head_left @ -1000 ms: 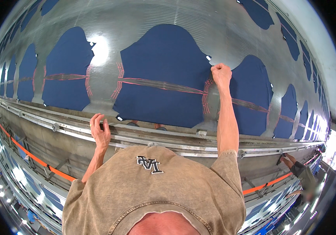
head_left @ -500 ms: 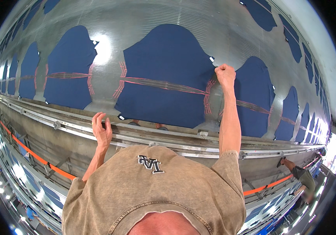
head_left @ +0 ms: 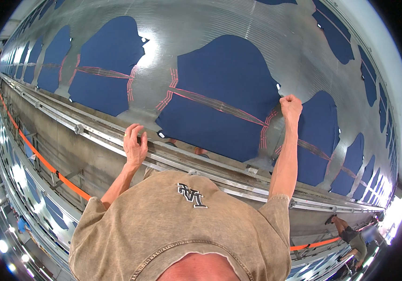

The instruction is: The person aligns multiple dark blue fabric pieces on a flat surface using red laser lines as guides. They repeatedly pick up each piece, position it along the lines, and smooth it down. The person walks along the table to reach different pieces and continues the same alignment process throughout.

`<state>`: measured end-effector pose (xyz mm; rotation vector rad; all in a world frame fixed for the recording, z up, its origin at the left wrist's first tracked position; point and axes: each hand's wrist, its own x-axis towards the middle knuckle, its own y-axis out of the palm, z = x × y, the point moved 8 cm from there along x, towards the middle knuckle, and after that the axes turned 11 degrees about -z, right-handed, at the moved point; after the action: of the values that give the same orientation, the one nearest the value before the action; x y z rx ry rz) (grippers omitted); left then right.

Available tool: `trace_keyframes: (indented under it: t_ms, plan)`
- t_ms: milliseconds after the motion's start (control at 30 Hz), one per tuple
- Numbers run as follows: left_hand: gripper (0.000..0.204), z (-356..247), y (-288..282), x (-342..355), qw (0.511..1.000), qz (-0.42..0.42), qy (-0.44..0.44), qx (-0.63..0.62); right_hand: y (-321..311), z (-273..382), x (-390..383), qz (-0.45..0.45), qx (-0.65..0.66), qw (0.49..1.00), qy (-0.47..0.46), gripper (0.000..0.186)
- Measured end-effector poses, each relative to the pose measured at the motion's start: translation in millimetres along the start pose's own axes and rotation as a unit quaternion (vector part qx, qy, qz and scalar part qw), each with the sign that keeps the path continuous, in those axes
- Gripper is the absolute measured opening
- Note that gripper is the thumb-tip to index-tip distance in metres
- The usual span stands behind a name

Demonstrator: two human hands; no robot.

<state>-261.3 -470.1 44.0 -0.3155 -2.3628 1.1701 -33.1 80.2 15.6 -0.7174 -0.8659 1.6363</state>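
Table [head_left: 187, 27] glossy grey; navy fabric [head_left: 224, 75] flat; orange strip [head_left: 72, 185].

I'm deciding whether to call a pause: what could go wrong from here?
The right hand appears to pinch a corner of the central navy fabric piece; a tug could wrinkle or shift it. The right forearm passes close to the neighbouring navy piece, so it might brush that askew.

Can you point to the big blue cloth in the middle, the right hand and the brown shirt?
Big blue cloth [head_left: 224, 75]: head view, on its upper half.
Right hand [head_left: 292, 108]: head view, on the back of the hand.
Brown shirt [head_left: 177, 225]: head view, on its front.
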Motion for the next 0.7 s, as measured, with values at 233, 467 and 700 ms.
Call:
trace_keyframes:
  t_ms: [233,467,700]
  plan:
    - [0.029,-0.9,0.1,0.6,1.000,0.004,-0.003,0.000,0.5,0.9,-1.6,0.001,0.002,1.000,-0.005,0.017]
    - [0.028,-3.1,2.5,1.4,1.000,0.005,0.004,-0.013,1.7,0.4,0.9,-0.009,-0.019,0.999,-0.049,0.021]
    - [0.028,1.2,5.5,0.0,1.000,0.011,0.005,-0.010,6.0,-4.9,-3.0,0.000,0.023,0.999,0.024,0.015]
